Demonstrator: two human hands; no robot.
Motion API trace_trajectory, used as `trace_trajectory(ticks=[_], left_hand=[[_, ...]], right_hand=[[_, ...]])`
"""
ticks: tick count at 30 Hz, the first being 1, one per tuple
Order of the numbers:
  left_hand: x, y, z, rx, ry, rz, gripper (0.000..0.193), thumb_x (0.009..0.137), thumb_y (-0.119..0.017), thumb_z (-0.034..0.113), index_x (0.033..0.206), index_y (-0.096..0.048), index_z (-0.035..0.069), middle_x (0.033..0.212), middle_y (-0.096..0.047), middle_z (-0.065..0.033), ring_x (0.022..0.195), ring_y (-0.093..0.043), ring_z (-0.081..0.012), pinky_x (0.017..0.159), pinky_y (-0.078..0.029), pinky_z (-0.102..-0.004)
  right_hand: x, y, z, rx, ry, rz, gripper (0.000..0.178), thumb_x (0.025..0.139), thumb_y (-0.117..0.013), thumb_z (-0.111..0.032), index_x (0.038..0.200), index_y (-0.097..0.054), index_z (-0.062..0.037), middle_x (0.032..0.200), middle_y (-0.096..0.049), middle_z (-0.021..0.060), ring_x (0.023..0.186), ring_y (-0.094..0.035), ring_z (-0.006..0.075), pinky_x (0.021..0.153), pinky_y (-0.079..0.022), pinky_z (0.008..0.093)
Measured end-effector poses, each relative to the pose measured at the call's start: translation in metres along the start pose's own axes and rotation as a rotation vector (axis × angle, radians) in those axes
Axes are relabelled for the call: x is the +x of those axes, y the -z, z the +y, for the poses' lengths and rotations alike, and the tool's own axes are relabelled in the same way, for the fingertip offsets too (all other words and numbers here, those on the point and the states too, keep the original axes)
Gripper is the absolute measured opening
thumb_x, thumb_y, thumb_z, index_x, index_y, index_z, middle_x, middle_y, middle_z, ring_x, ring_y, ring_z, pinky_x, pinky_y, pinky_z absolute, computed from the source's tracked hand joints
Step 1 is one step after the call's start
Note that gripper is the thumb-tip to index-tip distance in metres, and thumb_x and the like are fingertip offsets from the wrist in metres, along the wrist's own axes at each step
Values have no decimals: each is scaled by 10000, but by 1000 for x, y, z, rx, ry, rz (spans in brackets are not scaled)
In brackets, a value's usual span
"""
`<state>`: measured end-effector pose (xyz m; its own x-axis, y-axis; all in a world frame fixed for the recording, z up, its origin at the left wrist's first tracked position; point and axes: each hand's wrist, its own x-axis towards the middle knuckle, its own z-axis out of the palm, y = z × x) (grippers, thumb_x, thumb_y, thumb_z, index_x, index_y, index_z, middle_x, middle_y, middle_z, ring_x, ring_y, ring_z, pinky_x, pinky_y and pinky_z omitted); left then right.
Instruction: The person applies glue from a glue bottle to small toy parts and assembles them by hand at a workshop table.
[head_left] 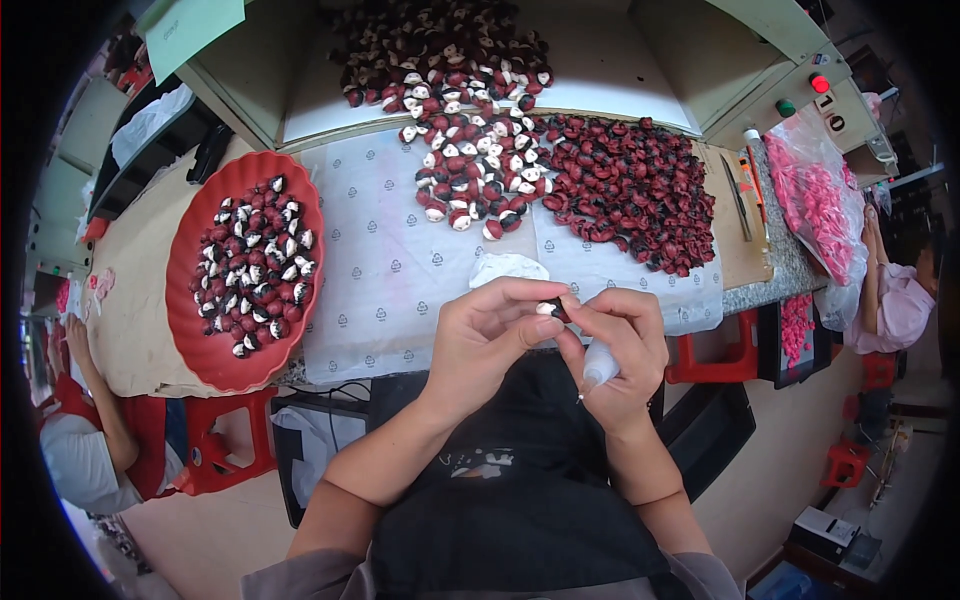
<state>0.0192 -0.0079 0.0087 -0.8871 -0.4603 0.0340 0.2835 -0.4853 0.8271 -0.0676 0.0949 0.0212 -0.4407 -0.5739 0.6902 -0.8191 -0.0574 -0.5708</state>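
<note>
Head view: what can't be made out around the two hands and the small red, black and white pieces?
- Small piece pinched between left hand and right hand: mostly covered by fingertips, shape unclear.
- White tool in the right hand's grip: palm hides its upper part.
- Pieces in the round red plastic tray: too small for detail.

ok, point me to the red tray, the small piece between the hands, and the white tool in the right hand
red tray [190, 330]: head view, bare lower-left rim.
small piece [549, 309]: head view, its white end showing between the fingertips.
white tool [599, 365]: head view, its white body below the right hand's fingers.
</note>
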Motion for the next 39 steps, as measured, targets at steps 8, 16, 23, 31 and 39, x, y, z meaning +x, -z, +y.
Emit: trace_trajectory(ticks=[8, 16, 23, 31, 39], left_hand=[[-10, 73, 68, 1213, -748, 560, 299, 657, -612, -23, 946, -543, 4, 856, -540, -97, 845, -507, -228, 745, -395, -293], [26, 34, 55, 1533, -553, 108, 250, 641, -593, -24, 883, -569, 34, 857, -524, -113, 770, -514, -255, 674, -418, -319], [48, 35, 20, 1635, -441, -43, 124, 682, -557, 7, 804, -541, 15, 802, -514, -98, 744, -525, -257, 637, -431, -342], [38, 36, 23, 1258, -380, 105, 197, 727, -539, -15, 923, -529, 2, 868, -538, -100, 753, -550, -202, 677, -453, -299], [25, 13, 4, -452, 257, 32, 253, 812, -507, 87, 1047, -494, -7, 1028, -532, -142, 897, -548, -182, 795, -444, -262]], right_hand=[[-1, -6, 16, 98, -360, -104, 459, 601, -668, 8, 1034, -527, -47, 835, -485, 92, 663, -484, 174, 615, -420, 274], [-13, -5, 30, 228, -477, -1, 521, 662, -593, 12, 1118, -340, 12, 937, -417, 114, 718, -442, 144, 697, -383, 254], [-26, 11, 31, 316, -439, -28, 354, 702, -528, 21, 1003, -341, 13, 953, -401, 128, 832, -445, 181, 773, -371, 288], [-13, 25, 17, 726, -597, -69, 354, 796, -458, 5, 1149, -424, 11, 1049, -381, 96, 912, -469, 152, 698, -454, 243], [-4, 32, 9, 774, -447, 277, 332, 684, -623, -66, 946, -425, -12, 953, -432, 102, 752, -476, 165, 598, -437, 257]])
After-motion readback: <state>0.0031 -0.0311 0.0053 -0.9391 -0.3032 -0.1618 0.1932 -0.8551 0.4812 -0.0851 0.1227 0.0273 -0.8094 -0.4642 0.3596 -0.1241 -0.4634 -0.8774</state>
